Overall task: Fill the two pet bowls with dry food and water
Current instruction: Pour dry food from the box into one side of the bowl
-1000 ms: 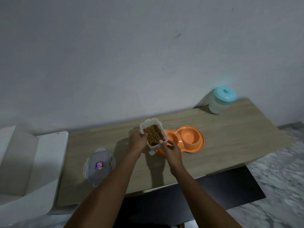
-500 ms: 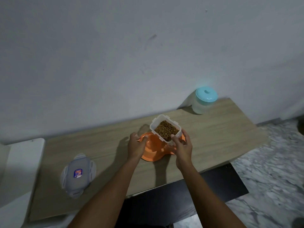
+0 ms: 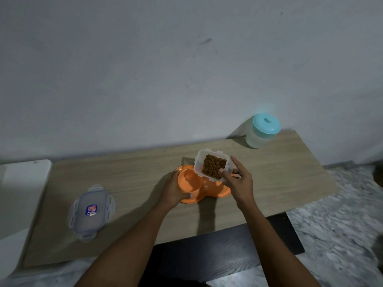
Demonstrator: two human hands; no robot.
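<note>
Food pour pending: right hand [image 3: 240, 183] clamps clear plastic kibble tub [image 3: 211, 166] above orange double bowl [image 3: 209, 190]; left hand [image 3: 173, 191] clamps bowl rim. Next: tip tub.

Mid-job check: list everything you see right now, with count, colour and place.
double pet bowl: 1, orange, middle of the table; left cup empty
food container: 1, clear, lid off, held above the bowl
dry food: 1 heap, brown, inside the food container
lid: 1, clear with a blue label, flat on the table's left part
jar: 1, pale with a teal cap, table's far right corner by the wall
table: 1, light wood, against the grey wall
white unit: 1, white, left of the table
floor: grey marbled, right of the table
left hand: 1, grip on the bowl's left rim
right hand: 1, grip on the food container
</note>
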